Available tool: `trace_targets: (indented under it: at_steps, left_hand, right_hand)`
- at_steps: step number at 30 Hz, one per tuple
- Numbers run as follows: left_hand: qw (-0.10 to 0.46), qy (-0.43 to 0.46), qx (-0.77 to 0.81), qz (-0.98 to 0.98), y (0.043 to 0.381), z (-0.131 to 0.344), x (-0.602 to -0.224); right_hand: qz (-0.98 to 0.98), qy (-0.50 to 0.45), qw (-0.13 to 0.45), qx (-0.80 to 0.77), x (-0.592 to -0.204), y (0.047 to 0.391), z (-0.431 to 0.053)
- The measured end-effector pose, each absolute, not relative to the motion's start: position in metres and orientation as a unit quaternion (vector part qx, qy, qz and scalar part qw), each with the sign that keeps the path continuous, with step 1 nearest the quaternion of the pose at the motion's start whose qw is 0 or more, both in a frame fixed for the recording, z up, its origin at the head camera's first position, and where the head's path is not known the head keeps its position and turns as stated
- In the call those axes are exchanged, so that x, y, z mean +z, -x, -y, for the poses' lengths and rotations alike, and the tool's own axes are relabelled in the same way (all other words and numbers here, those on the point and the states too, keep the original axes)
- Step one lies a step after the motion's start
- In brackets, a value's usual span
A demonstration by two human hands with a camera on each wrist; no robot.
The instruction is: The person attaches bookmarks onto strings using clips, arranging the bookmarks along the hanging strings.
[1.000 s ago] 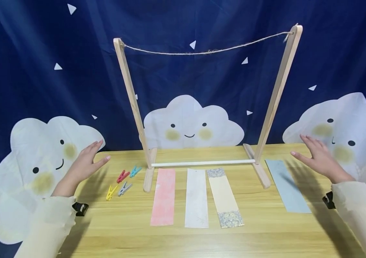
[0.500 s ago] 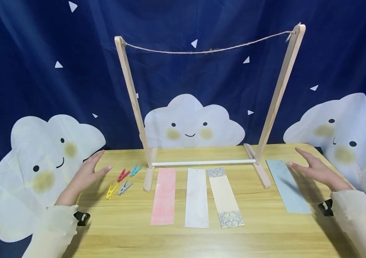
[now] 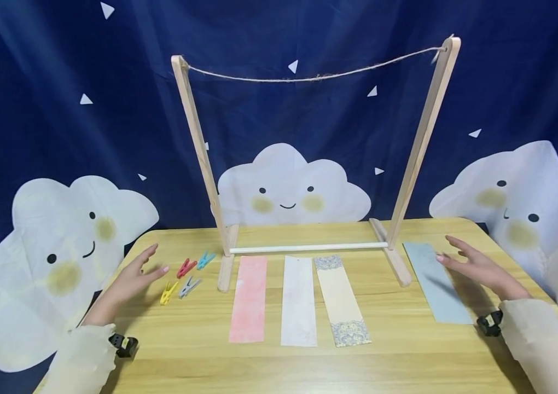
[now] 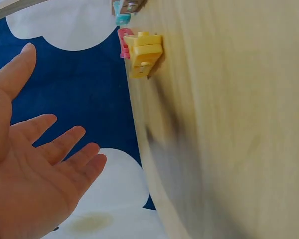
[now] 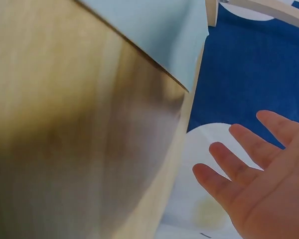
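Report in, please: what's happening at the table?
Left grip empty, near four clothespins. Right grip empty, near pale blue strip. Clothespins and strip on table, unheld. Nothing visibly blocking either grip.

On table (image 3: pixel 298 372): clothespins (image 3: pixel 187 268) left of stand (image 3: pixel 202 153) | three strips (image 3: pixel 298 303) before crossbar (image 3: pixel 308 248) | fourth strip (image 3: pixel 435 283) right

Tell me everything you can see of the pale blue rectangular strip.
The pale blue rectangular strip looks like paper or thin fabric, plain, with straight edges. It lies roughly flat on the yellowish wood-grain table, its near end slanting rightward, right of the pale wooden stand's right foot and apart from it. Shadow darkens part of it. The bare right hand overlaps its edge in the head view but does not grip it.
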State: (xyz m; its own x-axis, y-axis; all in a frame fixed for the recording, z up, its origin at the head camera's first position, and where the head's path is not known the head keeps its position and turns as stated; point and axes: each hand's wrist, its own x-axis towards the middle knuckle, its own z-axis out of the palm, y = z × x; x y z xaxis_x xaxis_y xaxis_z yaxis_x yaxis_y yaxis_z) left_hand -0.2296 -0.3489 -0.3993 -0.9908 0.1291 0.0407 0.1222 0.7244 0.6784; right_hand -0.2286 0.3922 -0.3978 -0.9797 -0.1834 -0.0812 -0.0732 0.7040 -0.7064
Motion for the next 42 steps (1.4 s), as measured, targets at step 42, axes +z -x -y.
trace_targets:
  at_steps: [42]
  left_hand:
    - [0.07,-0.003,0.475,-0.877,0.228,0.358,-0.441]
  right_hand:
    - [-0.916,-0.001,0.093,-0.39,-0.438,0.24,-0.389]
